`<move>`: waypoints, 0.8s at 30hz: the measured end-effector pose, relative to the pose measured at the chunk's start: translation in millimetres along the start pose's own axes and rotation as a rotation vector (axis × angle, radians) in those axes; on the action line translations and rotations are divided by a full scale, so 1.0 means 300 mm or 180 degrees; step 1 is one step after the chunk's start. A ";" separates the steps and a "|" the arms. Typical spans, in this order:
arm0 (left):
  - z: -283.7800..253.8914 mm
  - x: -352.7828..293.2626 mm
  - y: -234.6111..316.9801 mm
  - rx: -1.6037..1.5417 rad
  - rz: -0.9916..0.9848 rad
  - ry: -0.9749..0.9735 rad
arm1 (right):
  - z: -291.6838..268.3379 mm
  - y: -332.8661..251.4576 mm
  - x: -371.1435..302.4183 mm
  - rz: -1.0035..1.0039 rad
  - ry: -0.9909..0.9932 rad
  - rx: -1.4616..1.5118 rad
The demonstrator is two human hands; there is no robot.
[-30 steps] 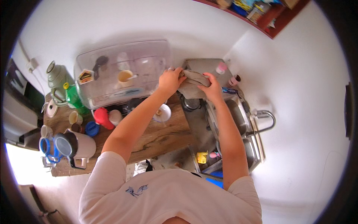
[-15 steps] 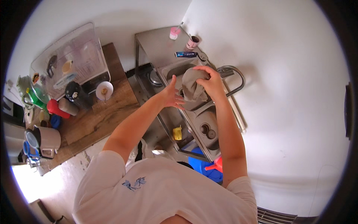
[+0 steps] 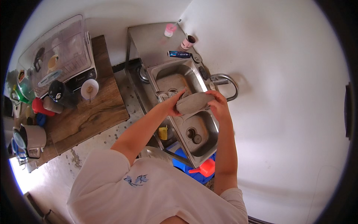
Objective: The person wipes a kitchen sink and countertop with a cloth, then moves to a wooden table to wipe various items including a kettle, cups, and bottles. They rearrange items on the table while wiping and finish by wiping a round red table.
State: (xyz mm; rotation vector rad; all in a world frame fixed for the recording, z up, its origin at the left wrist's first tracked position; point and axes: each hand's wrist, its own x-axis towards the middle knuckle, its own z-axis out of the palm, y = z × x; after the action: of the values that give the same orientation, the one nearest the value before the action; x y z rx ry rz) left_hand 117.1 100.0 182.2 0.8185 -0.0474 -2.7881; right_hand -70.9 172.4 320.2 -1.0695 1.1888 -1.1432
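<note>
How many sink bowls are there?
2. The far sink bowl lies beyond the held gray cloth; the near sink bowl is on the cloth's other side, closer to the person.

Bunched grey cloth (image 3: 194,103) above sink (image 3: 185,73)

1. Wooden table (image 3: 89,121): 9 o'clock from view centre.
2. Pale pitcher (image 3: 36,135): standing on the table, 9 o'clock.
3. White bowl (image 3: 85,85): on the table, between 9 and 10 o'clock.
4. Transparent plastic cover (image 3: 71,37): 10 o'clock.
5. Pink cup (image 3: 170,31): upright, 12 o'clock.
6. Blue tube (image 3: 179,54): lying flat, 12 o'clock.
7. Red scoop (image 3: 206,167): 5 o'clock.
8. Yellow container (image 3: 163,133): 7 o'clock.
</note>
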 end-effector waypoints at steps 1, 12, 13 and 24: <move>0.020 -0.037 0.000 0.0169 0.0029 -0.0380 | -0.021 0.016 0.045 0.0076 0.0022 0.0004; 0.194 -0.141 -0.089 -0.0524 0.1352 -0.1139 | 0.115 0.406 0.241 0.0885 -0.0691 0.2859; 0.218 -0.129 -0.110 -0.0801 0.1324 -0.1305 | 0.134 0.425 0.227 0.0871 -0.0963 0.2958; 0.325 -0.103 -0.167 -0.2043 0.0924 -0.2117 | 0.209 0.435 0.161 -0.0059 -0.2756 0.3875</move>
State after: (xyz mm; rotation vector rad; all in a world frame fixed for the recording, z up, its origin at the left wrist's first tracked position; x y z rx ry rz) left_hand 79.3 152.6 276.0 -0.2513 0.5344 -2.4235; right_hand 3.3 141.3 190.5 -0.4629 -0.2543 -0.9685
